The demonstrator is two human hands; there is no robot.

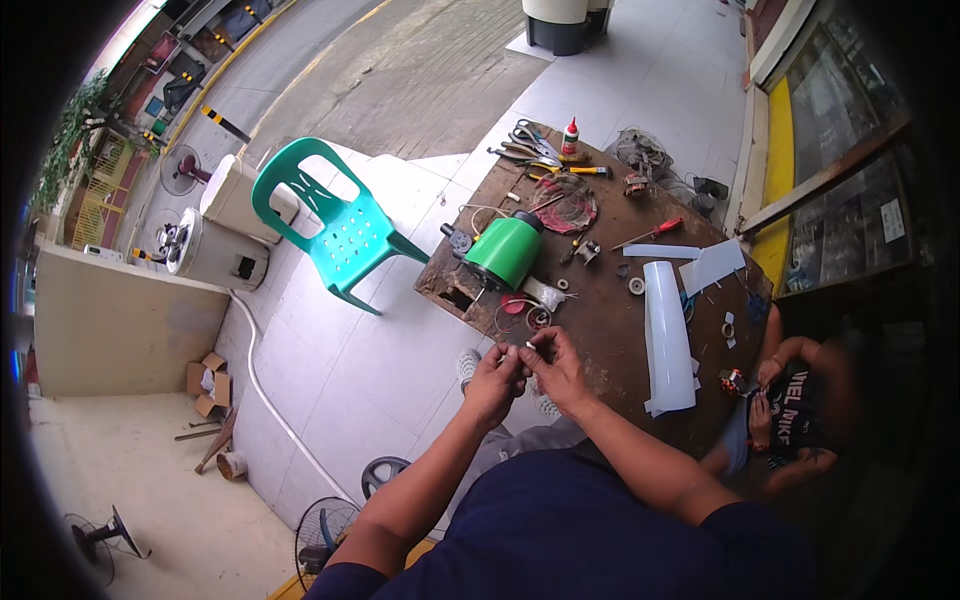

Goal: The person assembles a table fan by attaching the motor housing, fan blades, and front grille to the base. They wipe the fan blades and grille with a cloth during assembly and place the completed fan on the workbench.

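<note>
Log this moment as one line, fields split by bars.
left hand: curled, contents unclear | right hand: pinching small white piece | nearby: brown table, green-bodied device, red-handled screwdriver

Tabletop (620,345) is showing rough wood; green casing (508,250) is looking glossy, smooth; chair (378,240) is showing smooth plastic.

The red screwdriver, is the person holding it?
No, the red screwdriver lies on the brown table, apart from the left hand and right hand.
</note>
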